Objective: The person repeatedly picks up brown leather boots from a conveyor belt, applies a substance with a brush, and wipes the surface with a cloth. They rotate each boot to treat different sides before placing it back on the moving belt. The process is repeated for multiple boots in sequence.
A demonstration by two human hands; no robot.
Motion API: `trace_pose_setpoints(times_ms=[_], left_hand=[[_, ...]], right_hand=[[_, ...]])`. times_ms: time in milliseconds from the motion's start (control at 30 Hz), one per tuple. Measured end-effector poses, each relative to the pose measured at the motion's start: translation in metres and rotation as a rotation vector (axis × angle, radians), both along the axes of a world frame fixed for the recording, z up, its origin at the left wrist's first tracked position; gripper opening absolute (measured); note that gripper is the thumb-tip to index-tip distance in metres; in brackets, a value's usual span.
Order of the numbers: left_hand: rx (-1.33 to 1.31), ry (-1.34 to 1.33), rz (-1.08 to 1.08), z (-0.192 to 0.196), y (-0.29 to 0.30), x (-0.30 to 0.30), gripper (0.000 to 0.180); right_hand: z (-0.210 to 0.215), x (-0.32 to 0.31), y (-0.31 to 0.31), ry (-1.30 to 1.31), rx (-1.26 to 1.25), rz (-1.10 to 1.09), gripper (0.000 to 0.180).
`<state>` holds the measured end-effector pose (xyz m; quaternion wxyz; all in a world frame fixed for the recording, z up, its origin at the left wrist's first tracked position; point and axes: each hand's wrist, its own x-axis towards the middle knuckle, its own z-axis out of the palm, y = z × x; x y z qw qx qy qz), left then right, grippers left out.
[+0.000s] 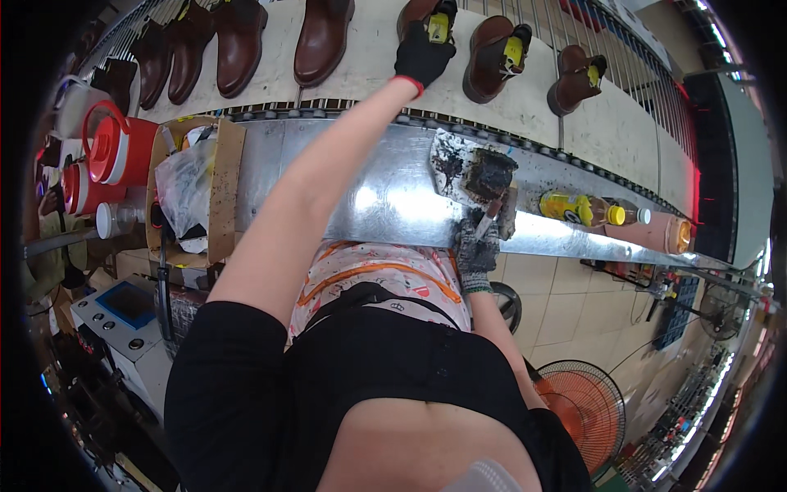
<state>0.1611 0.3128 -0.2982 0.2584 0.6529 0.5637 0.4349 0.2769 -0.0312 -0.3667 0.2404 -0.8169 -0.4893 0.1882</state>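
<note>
My left hand (423, 59), in a black glove with a red cuff, reaches across to the conveyor and grips a brown leather shoe (416, 13) at its opening, beside a yellow label. Its fingertips are partly hidden against the shoe. At the near edge of the metal ledge, my right hand (478, 250), in a stained grey knit glove, is closed around the handle of a brush (490, 218). The brush head is close to a black-smeared pad (489, 175), which lies on a stained white sheet (448, 161).
More brown shoes, such as one pair part (496, 61), line the conveyor (373, 70). On the metal ledge (361, 197) several bottles (566, 207) lie at the right. A cardboard box (227, 193) and red jug (123, 148) stand left; an orange fan (580, 406) is below right.
</note>
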Motion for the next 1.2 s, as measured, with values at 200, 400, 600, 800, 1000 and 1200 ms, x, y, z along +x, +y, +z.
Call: trace_pose_setpoints(times_ms=[200, 400, 600, 800, 1000, 1200], left_hand=[[0.207, -0.166, -0.083, -0.067, -0.077, 0.009, 0.042], [-0.017, -0.114, -0.208, -0.079, -0.095, -0.001, 0.035], [-0.095, -0.116, -0.285, -0.079, -0.076, -0.006, 0.037], [-0.251, -0.299, -0.341, -0.076, -0.075, -0.003, 0.036], [-0.325, -0.284, -0.588, -0.054, -0.082, -0.016, 0.027], [-0.053, 0.275, -0.709, -0.004, -0.166, -0.045, 0.050]], right_hand=[[-0.005, -0.001, 0.000, 0.068, -0.114, -0.054, 0.052], [0.005, -0.007, 0.004, -0.043, 0.005, -0.064, 0.033], [0.006, -0.002, 0.002, 0.066, -0.177, -0.066, 0.044], [0.005, -0.010, 0.003, -0.077, 0.128, -0.074, 0.029], [0.004, -0.003, 0.003, 0.085, -0.139, -0.115, 0.046], [-0.003, -0.001, 0.000, 0.147, -0.117, -0.081, 0.043]])
